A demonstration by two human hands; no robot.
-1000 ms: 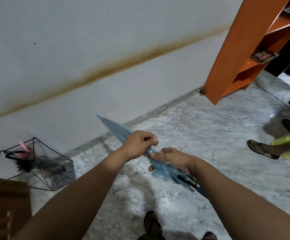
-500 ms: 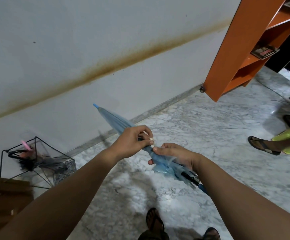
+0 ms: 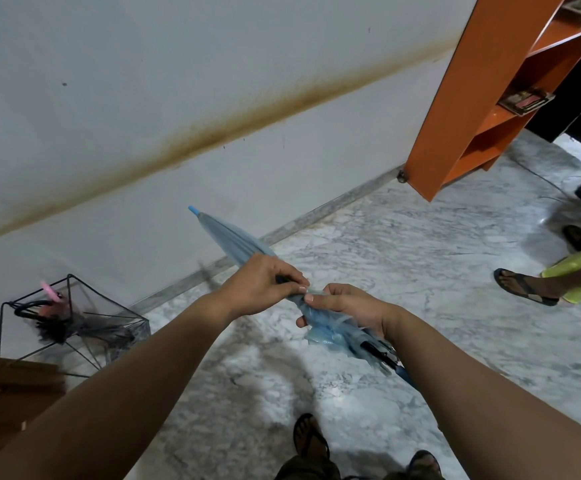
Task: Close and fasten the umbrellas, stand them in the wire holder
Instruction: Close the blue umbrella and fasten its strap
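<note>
We look down on a white wall (image 3: 143,81) crossed by a brown stain, meeting a grey marble floor (image 3: 403,289). An orange shelf unit (image 3: 462,109) stands against the wall at the upper right. At the lower left a black wire holder (image 3: 70,323) sits on the floor by the wall, with dark umbrellas (image 3: 60,323) and a pink handle inside it. In front of us we hold a closed blue umbrella (image 3: 233,240) in the air, well apart from the holder, its tip slanting up toward the wall and its dark handle end running down under our right forearm. Our left hand (image 3: 258,289) curls round the folded canopy, its fingertips pinching at the middle. Our right hand (image 3: 348,310) grips the bunched lower folds just beside it, thumb nearly touching the left fingers. Another person's sandalled foot (image 3: 524,289) stands at the right, and our own sandals show at the bottom edge.
</note>
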